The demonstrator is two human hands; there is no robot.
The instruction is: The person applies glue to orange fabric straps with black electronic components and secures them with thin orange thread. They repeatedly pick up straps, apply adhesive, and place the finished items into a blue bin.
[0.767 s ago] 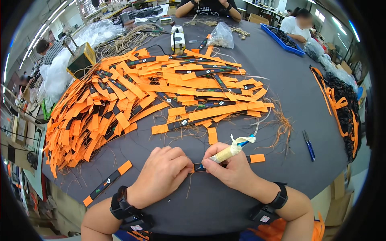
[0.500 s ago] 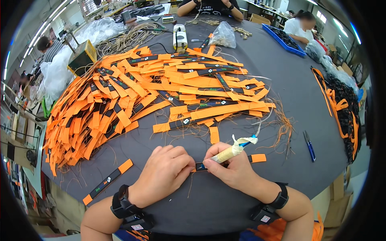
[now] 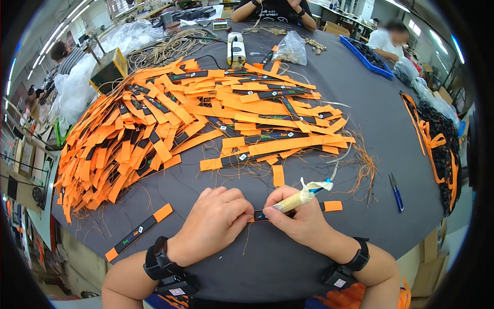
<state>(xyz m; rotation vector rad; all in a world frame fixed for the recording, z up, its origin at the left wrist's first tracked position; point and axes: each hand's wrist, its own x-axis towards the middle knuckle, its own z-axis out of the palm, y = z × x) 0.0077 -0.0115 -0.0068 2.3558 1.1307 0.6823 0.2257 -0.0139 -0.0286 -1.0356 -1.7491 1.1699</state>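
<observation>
A dark grey surface (image 3: 411,129) fills the workroom's foreground, bearing a broad heap of orange-and-black strips (image 3: 154,123). Below the heap, one short strip (image 3: 333,206) lies flat between the two hands. The left hand (image 3: 213,219) pinches its left end with gathered fingertips; the right hand (image 3: 298,219) grasps a pen-like tool (image 3: 294,200) with a wrapped, pale yellow handle, held slanted over the strip, its tip hidden. Another strip (image 3: 139,232) lies apart at left, and blue-handled tweezers (image 3: 396,193) rest at right.
</observation>
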